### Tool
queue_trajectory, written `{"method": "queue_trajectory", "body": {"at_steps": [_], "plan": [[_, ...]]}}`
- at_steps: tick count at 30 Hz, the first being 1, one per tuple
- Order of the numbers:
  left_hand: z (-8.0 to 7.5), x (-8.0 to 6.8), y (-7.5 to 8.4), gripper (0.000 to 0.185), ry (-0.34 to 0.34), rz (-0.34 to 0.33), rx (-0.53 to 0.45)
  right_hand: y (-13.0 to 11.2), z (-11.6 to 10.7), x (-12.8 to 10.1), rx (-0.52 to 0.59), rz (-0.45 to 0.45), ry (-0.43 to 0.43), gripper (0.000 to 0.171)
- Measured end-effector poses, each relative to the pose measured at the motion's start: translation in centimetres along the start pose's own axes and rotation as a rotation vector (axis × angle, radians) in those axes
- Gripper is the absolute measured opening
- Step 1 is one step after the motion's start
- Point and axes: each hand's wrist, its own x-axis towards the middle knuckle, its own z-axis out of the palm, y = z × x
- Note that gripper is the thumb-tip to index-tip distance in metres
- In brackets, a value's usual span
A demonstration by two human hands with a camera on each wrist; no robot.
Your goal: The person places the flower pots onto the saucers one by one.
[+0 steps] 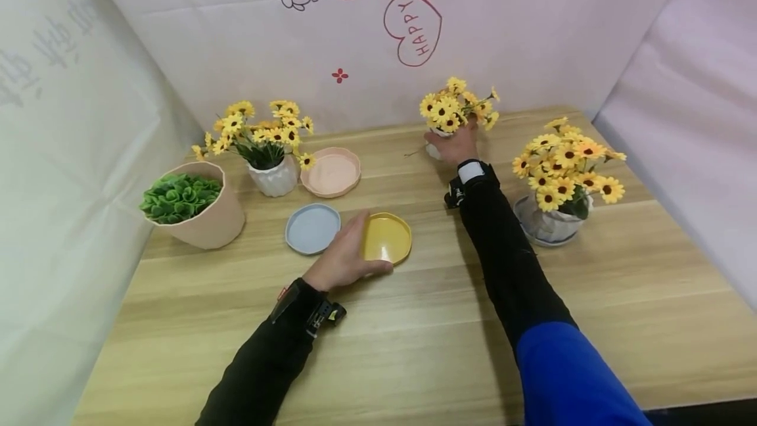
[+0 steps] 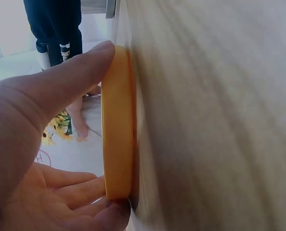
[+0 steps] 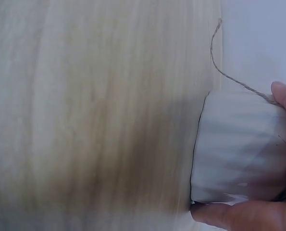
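Observation:
My left hand (image 1: 342, 258) grips the near-left rim of a yellow saucer (image 1: 387, 237) lying on the wooden table (image 1: 426, 347); in the left wrist view the thumb (image 2: 70, 72) and fingers (image 2: 92, 190) clasp the saucer (image 2: 118, 125) at its edge. My right hand (image 1: 457, 145) reaches to the back of the table and holds a small white pot (image 1: 434, 143) of yellow flowers (image 1: 455, 105). In the right wrist view the thumb and a finger (image 3: 284, 96) wrap the white pot (image 3: 239, 149), with a thin twine (image 3: 229, 72) trailing off it.
A blue saucer (image 1: 313, 228) lies just left of the yellow one, a pink saucer (image 1: 331, 173) behind it. A white pot of yellow flowers (image 1: 273, 173) and a pink pot of green plants (image 1: 195, 206) stand left. Another flower pot (image 1: 556, 215) sits on a saucer at right.

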Motion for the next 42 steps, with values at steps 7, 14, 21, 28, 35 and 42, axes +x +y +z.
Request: {"method": "queue_trajectory", "body": {"at_steps": [7, 14, 21, 28, 35, 42], "plan": [[0.0, 0.0, -0.2, 0.118, -0.003, 0.012, -0.006, -0.1, -0.4, -0.2, -0.049, 0.071, -0.063, 0.079], [-0.2, 0.1, -0.2, 0.118, -0.004, 0.012, -0.016, -0.3, -0.4, -0.7, -0.130, -0.033, -0.057, 0.085], [-0.4, 0.1, -0.2, 0.120, -0.017, 0.007, -0.012, -0.4, -0.6, -1.7, -0.146, -0.050, -0.083, 0.087], [-0.6, 0.1, -0.4, 0.121, -0.018, 0.018, -0.003, -0.7, -0.7, -2.7, -0.142, -0.135, -0.099, 0.085], [-0.6, -0.1, -0.5, 0.120, -0.025, 0.017, -0.005, -0.4, -0.7, -3.3, -0.203, -0.195, -0.114, 0.087], [-0.7, -0.1, -0.4, 0.119, -0.025, 0.021, -0.006, -0.7, -0.9, -4.4, -0.151, -0.248, -0.157, 0.074]]}}
